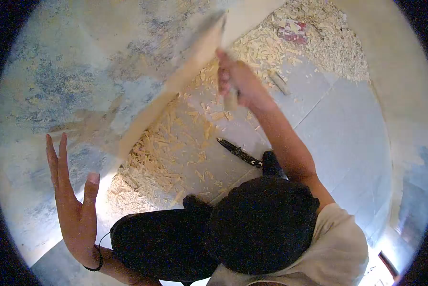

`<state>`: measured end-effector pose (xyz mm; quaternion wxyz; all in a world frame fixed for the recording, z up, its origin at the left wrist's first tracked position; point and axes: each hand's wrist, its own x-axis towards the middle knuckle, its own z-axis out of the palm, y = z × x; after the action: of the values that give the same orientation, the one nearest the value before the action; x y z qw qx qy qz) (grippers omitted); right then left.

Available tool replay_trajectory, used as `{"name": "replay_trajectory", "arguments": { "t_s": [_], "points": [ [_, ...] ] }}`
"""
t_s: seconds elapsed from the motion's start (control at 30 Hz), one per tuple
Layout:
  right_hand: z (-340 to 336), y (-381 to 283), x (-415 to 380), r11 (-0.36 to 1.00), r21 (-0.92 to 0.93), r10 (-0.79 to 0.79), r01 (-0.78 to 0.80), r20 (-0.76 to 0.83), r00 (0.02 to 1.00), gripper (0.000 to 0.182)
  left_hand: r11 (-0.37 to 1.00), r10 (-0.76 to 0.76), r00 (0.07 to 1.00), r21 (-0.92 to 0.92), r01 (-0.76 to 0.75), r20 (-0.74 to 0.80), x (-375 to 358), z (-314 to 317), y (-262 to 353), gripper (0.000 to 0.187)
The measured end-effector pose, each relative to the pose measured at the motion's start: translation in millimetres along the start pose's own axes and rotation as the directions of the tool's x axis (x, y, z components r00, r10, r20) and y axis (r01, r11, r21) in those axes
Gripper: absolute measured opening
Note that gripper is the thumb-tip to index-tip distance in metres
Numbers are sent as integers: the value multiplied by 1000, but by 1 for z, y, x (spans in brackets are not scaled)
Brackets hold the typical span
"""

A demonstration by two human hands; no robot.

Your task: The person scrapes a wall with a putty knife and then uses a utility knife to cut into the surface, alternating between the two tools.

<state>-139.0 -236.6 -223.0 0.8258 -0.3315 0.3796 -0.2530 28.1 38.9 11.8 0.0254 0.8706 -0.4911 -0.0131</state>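
My right hand (237, 81) is wrapped round the pale handle of a thin-bladed hand tool (230, 101). Its blade points up along the bare, tan strip (195, 64) at the foot of the wall, and motion blurs it, so its exact kind cannot be made out. The mottled blue-and-beige wall (80, 62) fills the left side. Close in front of it, at the lower left, my left hand (75, 205) is raised with fingers stretched out and nothing in it. A dark cord bracelet (99, 260) circles that wrist.
Yellowish chips (161, 148) litter the grey floor (338, 124) along the wall. A black knife (240, 152) lies before my knees (264, 224). Beyond my right forearm is a pale stick-like piece (278, 82). Farther off, a red-and-white scrap (292, 31) sits among heaped chips.
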Motion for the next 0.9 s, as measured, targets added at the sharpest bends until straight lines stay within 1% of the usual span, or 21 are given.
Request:
{"name": "replay_trajectory", "arguments": {
  "t_s": [0.07,0.1,0.17,0.27,0.37,0.4,0.47,0.5,0.6,0.7,0.77,0.83,0.9],
  "points": [
    [18,14,-13,991,-50,127,-128,-22,992,40,1000,23,1000,-8,-23,5,3,2,4,68],
    [19,15,-12,992,-49,119,-120,-20,993,40,1000,19,1000,-12,-19,14,3,2,5,68],
    [20,16,-6,994,-49,100,-100,-13,995,41,1000,10,1000,-20,-9,24,3,2,6,68],
    [-6,1,31,995,-72,-64,63,-9,998,42,999,43,999,0,-43,25,0,0,-2,69],
    [-17,-16,42,989,142,-50,44,39,998,43,1000,0,1000,-31,0,27,-3,-2,-2,69],
    [-15,-9,39,993,80,-85,87,-30,996,44,1000,-5,1000,-11,5,28,-4,-2,-2,69],
    [-8,12,26,998,-16,-56,55,-42,998,40,1000,-16,1000,26,16,13,-5,-3,-1,68],
    [-2,22,17,997,-63,-36,33,-49,998,39,1000,-11,1000,14,11,2,-4,-3,0,68],
    [14,47,-5,999,-24,46,-46,4,999,43,1000,3,1000,-10,-3,-2,-4,-2,1,68],
    [10,37,13,986,-146,62,-83,-143,988,43,1000,5,1000,-11,-5,9,-7,-4,1,69],
    [-28,29,51,984,-173,-44,42,-10,999,44,1000,-7,1000,-15,7,8,-9,-5,0,69],
    [-35,-10,63,992,18,-124,124,-29,992,43,1000,-7,1000,-4,7,6,-10,-5,-4,69],
    [-49,-29,68,984,142,-109,109,-7,994,39,1000,-7,1000,-2,7,10,-12,-6,-5,69]
  ]
}}
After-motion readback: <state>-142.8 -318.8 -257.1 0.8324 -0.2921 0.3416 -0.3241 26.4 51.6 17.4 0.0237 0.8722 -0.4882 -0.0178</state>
